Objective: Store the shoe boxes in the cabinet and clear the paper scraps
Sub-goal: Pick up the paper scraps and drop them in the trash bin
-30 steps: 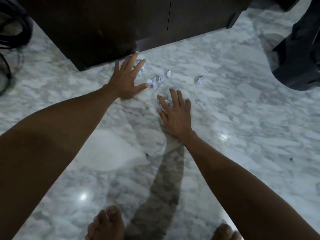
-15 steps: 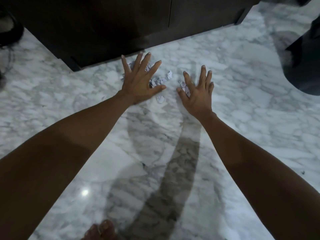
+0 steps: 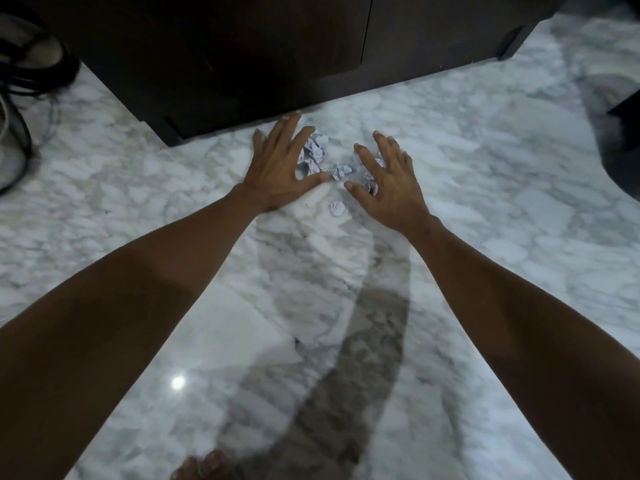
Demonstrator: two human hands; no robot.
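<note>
Head view: 2 bare arms stretched forward and down over a marble floor point(image 3: 485, 174). Crumpled paper scraps point(image 3: 317, 152) bunched just in front of the dark cabinet point(image 3: 263, 53), between the 2 hands, with 1 stray scrap point(image 3: 337, 208) lying nearer, just below the gap between the thumbs. No shoe boxes in sight; cabinet doors closed.

Step in hand, judged from the layout: herding the scraps into 1 pile for pickup. Best done by keeping both palms low against the floor, closing inward evenly so nothing squirts out under the fingers, then drawing the stray scrap in before cupping and lifting. Light paper likely to skid on polished marble, so slow pressure advisable.

Left hand point(image 3: 282, 168): flat, palm down, fingers spread and straight, released, touching the pile's left edge. Right hand point(image 3: 388, 181): palm down, fingers extended and slightly arched over a few scraps, grasping nothing visible. Bare toes point(image 3: 204, 467) at the bottom edge.
</note>
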